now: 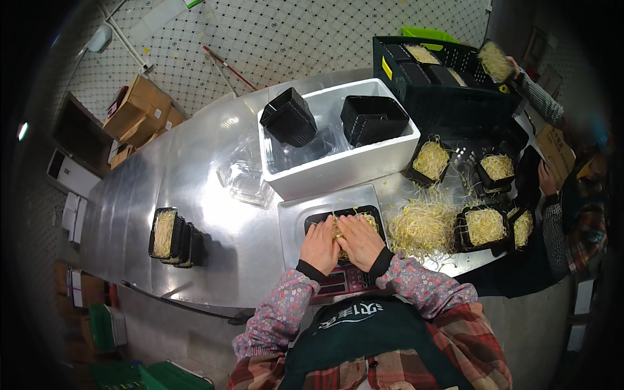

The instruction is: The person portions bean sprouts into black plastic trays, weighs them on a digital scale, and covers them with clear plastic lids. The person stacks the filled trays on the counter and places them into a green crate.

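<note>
Both palms lie flat on bean sprouts (366, 219) in a black plastic tray (312, 218). My left hand (319, 246) covers the tray's left part, and my right hand (360, 241) rests beside it with the fingers pointing away from me. Under the tray is the steel pan (292, 243) of a digital scale, whose red keypad panel (347, 281) shows between my wrists. Right of the scale, a loose heap of sprouts (423, 228) lies on the steel table. The tray's near side is largely hidden by my hands.
A white foam box (341, 168) holding black trays (374, 119) stands behind the scale. Clear plastic lids (246, 183) lie left of it. Filled trays (165, 234) stand far left, others (485, 226) at right. A co-worker's hand (513, 67) holds a tray by a dark green crate (438, 100).
</note>
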Available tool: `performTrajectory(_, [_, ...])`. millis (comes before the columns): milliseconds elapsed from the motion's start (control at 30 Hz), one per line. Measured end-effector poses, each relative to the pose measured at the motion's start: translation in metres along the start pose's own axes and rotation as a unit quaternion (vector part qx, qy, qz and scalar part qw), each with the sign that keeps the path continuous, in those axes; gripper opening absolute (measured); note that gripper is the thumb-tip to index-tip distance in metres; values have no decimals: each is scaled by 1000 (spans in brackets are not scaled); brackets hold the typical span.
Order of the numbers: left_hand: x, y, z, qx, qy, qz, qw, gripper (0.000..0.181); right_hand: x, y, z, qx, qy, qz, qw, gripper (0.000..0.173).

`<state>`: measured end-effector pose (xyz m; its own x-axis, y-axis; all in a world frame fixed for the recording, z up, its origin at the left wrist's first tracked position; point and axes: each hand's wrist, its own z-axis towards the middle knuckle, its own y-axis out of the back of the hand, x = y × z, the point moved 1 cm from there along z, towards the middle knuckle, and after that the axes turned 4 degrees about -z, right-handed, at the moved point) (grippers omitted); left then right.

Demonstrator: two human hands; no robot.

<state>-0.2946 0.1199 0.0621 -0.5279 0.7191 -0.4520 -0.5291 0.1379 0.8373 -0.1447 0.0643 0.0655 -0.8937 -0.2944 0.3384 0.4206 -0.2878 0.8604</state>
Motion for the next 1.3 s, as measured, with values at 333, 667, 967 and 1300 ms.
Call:
performTrajectory(333, [28, 2, 32, -29, 15, 60, 998, 35, -28, -50, 55, 26, -74, 26, 997, 31])
performTrajectory(667, [23, 34, 15, -87, 10, -47, 995, 43, -23, 27, 39, -49, -64, 280, 956, 33])
performTrajectory(967, [27, -5, 11, 35, -9, 64, 997, 47, -12, -27, 19, -4, -12, -51, 999, 51])
performTrajectory(1300, [18, 8, 28, -108, -23, 34, 993, 45, -90, 44, -11, -110, -39, 143, 983, 49])
